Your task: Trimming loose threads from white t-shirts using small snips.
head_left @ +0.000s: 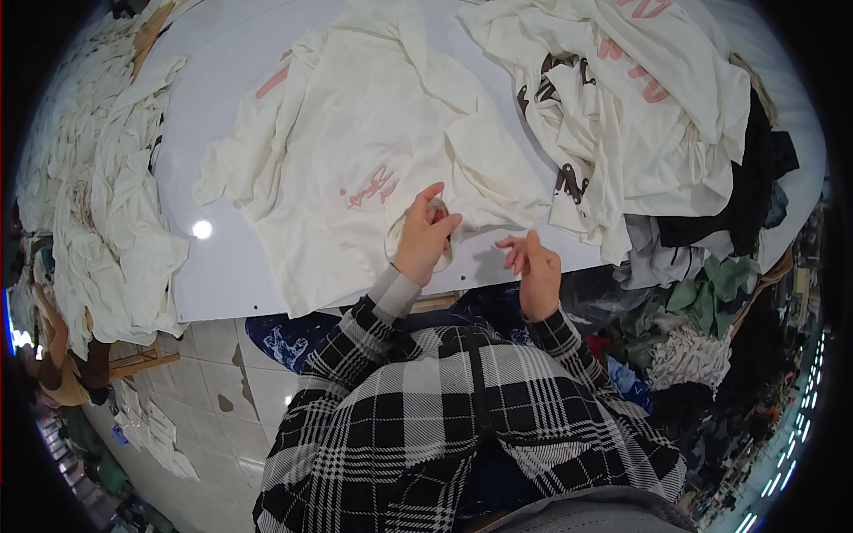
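A white long-sleeved shirt (355,133) with pink lettering is spread on the pale table in front of me. My left hand (425,235) is at the shirt's near edge, with bunched white cloth around it. Its index finger and thumb stand apart; the other fingers are curled and partly hidden. To the right, my right hand (538,274) is raised over the table's near edge, below one sleeve (493,169). Its fingers are apart and nothing shows in them.
White garments with pink and dark prints (657,133) are piled at the right, over dark clothes. More white garments (98,195) hang over the left edge. Green and grey cloth (702,302) lies heaped at the lower right. A wooden stool (142,360) stands at left, near another person's arm (53,333).
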Demonstrator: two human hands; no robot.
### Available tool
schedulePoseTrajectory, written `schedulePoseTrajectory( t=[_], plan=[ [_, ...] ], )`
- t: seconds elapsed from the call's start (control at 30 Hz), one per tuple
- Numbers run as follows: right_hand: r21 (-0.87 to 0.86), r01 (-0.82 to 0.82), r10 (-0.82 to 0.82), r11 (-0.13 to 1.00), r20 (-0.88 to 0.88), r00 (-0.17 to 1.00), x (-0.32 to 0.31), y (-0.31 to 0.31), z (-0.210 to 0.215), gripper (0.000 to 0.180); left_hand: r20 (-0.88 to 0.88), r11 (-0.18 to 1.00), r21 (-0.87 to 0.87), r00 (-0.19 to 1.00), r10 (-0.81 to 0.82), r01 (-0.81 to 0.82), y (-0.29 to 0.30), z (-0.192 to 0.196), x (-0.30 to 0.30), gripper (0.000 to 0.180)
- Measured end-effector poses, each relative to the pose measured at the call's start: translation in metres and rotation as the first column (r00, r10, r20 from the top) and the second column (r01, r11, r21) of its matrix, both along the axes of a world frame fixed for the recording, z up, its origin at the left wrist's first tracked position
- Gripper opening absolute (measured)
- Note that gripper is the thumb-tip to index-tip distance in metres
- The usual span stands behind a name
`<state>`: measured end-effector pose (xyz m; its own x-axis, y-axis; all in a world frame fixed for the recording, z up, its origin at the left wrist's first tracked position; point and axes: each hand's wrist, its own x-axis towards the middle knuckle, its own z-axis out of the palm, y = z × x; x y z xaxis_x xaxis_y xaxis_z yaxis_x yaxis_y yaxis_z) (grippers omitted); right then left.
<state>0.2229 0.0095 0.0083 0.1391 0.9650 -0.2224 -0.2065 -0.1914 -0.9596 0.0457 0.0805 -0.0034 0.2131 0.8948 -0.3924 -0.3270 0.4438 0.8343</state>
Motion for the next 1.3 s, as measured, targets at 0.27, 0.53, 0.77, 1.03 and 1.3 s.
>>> schedulePoseTrajectory(
  t=[0.27, 0.53, 0.77, 1.03, 1.3],
  plan=[
    [-0.332, -0.094, -0.011, 0.938, -0.301, 0.954, -0.017, 0.007, 0.006, 0.020, 0.089, 0.998, -0.063, 0.996, 0.001, 0.004, -0.001, 0.006, -0.007, 0.056],
    [-0.284, 0.107, -0.178, 0.953, -0.238, 0.955, -0.013, 0.031, -0.036, 0.011, -0.619, 0.864, 0.464, 0.769, 0.157, 0.197, -0.012, 0.011, -0.031, 0.047],
    [0.016, 0.316, -0.309, 0.948, 0.269, 0.912, -0.030, -0.018, -0.053, 0.033, -0.909, 0.874, 0.335, 0.365, 0.202, 0.351, -0.033, -0.006, -0.048, 0.026],
    [-0.421, 0.146, -0.365, 0.895, -0.504, 0.783, -0.021, 0.005, -0.040, 0.022, -0.626, 0.794, 0.520, 0.773, 0.105, 0.314, -0.032, 0.003, -0.004, 0.021],
    [-0.287, 0.143, -0.262, 0.947, -0.435, 0.862, -0.020, 0.006, -0.037, 0.012, -0.317, 0.977, 0.180, 0.947, -0.053, 0.115, -0.006, -0.018, 0.021, 0.020]
  ],
)
